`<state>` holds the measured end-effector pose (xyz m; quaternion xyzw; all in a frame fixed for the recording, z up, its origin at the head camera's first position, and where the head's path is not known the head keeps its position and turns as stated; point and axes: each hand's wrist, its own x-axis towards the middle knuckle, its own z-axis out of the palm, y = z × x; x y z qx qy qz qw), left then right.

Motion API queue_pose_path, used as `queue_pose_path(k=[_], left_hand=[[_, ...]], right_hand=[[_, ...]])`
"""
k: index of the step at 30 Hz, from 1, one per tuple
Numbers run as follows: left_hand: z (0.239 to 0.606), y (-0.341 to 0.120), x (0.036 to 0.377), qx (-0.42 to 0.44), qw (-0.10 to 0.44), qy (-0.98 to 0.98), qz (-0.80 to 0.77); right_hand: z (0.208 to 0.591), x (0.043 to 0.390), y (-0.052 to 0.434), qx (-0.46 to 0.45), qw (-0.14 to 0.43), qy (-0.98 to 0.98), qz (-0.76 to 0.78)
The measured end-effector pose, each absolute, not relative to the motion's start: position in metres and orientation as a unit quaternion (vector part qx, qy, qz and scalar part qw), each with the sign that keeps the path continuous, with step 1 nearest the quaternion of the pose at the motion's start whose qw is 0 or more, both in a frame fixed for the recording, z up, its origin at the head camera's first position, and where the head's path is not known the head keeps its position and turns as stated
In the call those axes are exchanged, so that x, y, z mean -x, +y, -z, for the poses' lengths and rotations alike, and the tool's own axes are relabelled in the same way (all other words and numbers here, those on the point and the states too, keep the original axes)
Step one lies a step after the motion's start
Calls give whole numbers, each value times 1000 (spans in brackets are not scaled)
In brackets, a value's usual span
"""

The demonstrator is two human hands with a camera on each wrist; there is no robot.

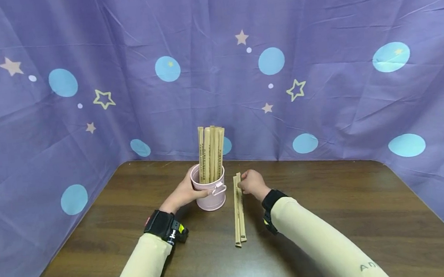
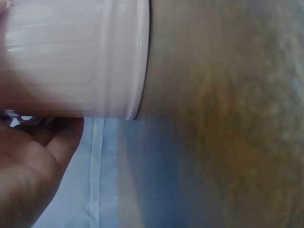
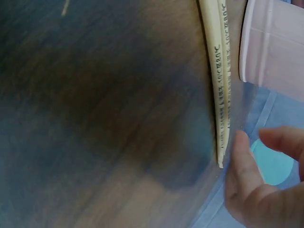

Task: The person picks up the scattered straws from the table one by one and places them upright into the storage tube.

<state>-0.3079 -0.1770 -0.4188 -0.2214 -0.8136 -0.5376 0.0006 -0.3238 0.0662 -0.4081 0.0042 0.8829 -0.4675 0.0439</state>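
Observation:
My left hand [image 1: 185, 192] grips a small pink metal pail [image 1: 212, 203], its thumb across the front near the wire handle [image 1: 219, 189]. Several long paper-wrapped straws [image 1: 212, 150] stand upright in the pail and rise well above its rim. To the right, two more wrapped straws [image 1: 238, 216] lie side by side on the table, with small print visible on the wrappers [image 3: 218, 85]. My right hand [image 1: 253, 183] is at their far end. In the right wrist view its thumb and forefinger [image 3: 244, 161] are apart, with nothing between them.
The brown wooden table [image 1: 351, 210] has rounded far corners. A purple curtain [image 1: 216, 68] with stars and blue circles hangs behind it and along the sides. Black wrist straps with cameras [image 1: 162, 225] sit over the pale yellow sleeves [image 1: 321, 231].

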Motion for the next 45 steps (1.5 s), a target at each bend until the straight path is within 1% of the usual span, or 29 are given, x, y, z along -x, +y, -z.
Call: queue_pose_path(k=[3, 5, 10, 12, 13, 16, 19, 20, 24, 28, 32, 36, 41, 42, 45], left_hand=[[419, -178, 307, 220, -1, -814, 538], [419, -178, 307, 218, -1, -814, 539], [419, -178, 308, 225, 2, -814, 536], [419, -178, 308, 226, 2, -813, 537], [419, -178, 308, 226, 2, -813, 537], [420, -177, 307, 222, 3, -811, 541], [422, -175, 306, 218, 13, -810, 544], [423, -175, 307, 218, 17, -809, 545], [425, -174, 308, 216, 29, -809, 546], [422, -173, 307, 213, 33, -811, 543], [422, -172, 307, 221, 32, -810, 543], [422, -172, 307, 230, 29, -808, 542], [423, -174, 306, 244, 39, -806, 538], [424, -175, 306, 247, 48, -807, 534], [425, -175, 305, 250, 54, -809, 530]], right_hand=[[413, 322, 66, -22, 95, 868, 487], [415, 320, 66, -24, 108, 870, 480], [423, 323, 63, -29, 98, 888, 448], [431, 331, 63, -35, 97, 892, 441], [445, 341, 66, -20, 91, 890, 447], [456, 350, 67, -20, 90, 894, 438], [450, 342, 64, -22, 85, 895, 437], [436, 331, 60, -38, 91, 898, 429], [420, 315, 59, -37, 97, 888, 449], [412, 313, 62, -44, 111, 874, 471], [406, 319, 70, -35, 106, 875, 472], [391, 328, 81, -2, 70, 892, 446], [361, 337, 92, 41, -12, 920, 390], [355, 338, 94, 49, -27, 923, 381], [338, 339, 98, 59, -65, 920, 381]])
